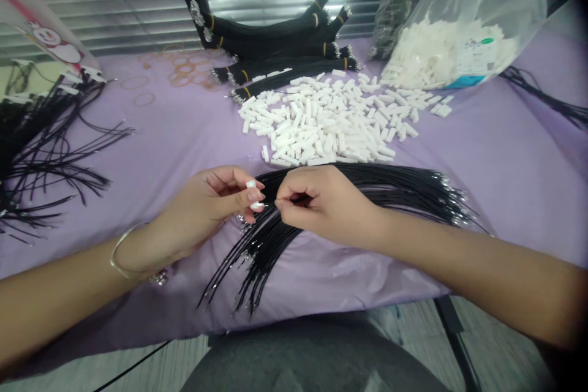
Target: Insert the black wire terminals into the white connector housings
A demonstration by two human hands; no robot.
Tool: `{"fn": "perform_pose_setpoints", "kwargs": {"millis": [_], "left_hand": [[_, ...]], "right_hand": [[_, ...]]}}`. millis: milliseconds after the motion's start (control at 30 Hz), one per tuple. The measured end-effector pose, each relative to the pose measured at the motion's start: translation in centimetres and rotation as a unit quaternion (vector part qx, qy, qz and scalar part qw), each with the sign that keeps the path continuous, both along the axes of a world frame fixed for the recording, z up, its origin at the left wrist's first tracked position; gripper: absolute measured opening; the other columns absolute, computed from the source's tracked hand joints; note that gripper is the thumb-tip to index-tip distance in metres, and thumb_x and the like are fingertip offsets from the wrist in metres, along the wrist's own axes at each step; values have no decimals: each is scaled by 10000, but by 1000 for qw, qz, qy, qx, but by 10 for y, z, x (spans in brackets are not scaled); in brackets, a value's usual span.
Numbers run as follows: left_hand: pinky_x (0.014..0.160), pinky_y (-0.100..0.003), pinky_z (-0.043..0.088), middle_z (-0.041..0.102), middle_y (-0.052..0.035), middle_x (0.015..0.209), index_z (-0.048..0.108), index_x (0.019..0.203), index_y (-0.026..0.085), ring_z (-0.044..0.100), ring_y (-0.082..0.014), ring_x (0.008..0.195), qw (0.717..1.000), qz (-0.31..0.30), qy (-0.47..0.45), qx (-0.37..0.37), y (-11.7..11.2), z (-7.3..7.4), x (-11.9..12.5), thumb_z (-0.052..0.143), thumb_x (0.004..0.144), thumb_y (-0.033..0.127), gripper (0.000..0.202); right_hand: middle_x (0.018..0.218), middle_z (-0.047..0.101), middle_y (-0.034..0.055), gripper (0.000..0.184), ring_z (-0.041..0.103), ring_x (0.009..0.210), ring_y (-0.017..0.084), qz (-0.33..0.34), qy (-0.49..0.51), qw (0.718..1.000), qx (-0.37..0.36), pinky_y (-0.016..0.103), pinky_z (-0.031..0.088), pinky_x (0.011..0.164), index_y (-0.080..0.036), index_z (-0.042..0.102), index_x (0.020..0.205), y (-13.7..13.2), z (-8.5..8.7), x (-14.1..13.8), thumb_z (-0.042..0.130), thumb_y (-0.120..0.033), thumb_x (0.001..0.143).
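My left hand (220, 199) pinches a small white plastic connector housing (251, 185) between thumb and fingers. Just to the right of it, my right hand (321, 202) is closed in a pinch on a thin black wire, mostly hidden by the fingers. A small gap separates the fingertips of both hands. Under them lies a spread bundle of black wires (271, 245) with shiny metal terminals at the ends, reaching right past my right wrist. Behind the hands is a heap of loose white connector housings (321, 122).
Rubber-banded bundles of black wires (275, 33) are stacked at the back by the blinds. A clear bag (441, 52) of white housings stands back right. Rubber bands (184, 70) lie back left. Wires with white connectors (41, 128) hang beside a pink-trimmed container (46, 30).
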State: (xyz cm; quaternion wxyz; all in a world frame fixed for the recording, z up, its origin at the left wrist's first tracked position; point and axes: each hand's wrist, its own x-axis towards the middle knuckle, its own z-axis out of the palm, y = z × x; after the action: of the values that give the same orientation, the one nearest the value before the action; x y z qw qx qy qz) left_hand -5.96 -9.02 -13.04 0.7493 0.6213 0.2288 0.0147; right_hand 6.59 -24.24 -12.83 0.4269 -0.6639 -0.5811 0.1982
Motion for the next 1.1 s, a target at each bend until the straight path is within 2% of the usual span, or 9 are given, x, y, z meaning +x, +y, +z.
{"fn": "perform_pose_setpoints", "kwargs": {"millis": [667,1100], "left_hand": [[545,-104,492,664,20,667,650,741,170,594,-55,586,1000,-13,-14,10,1,-2,0,723,724,219,90],[548,-115,494,657,14,663,640,742,157,592,-63,595,1000,-21,-6,22,0,-1,0,719,723,211,98]], "right_hand": [[594,512,-19,102,438,568,48,17,-35,999,27,162,326,568,-101,565,619,0,3,0,564,-94,720],[612,539,-17,91,454,577,52,5,-54,999,7,164,338,583,-107,594,646,1,1,-2,560,-102,730]]}}
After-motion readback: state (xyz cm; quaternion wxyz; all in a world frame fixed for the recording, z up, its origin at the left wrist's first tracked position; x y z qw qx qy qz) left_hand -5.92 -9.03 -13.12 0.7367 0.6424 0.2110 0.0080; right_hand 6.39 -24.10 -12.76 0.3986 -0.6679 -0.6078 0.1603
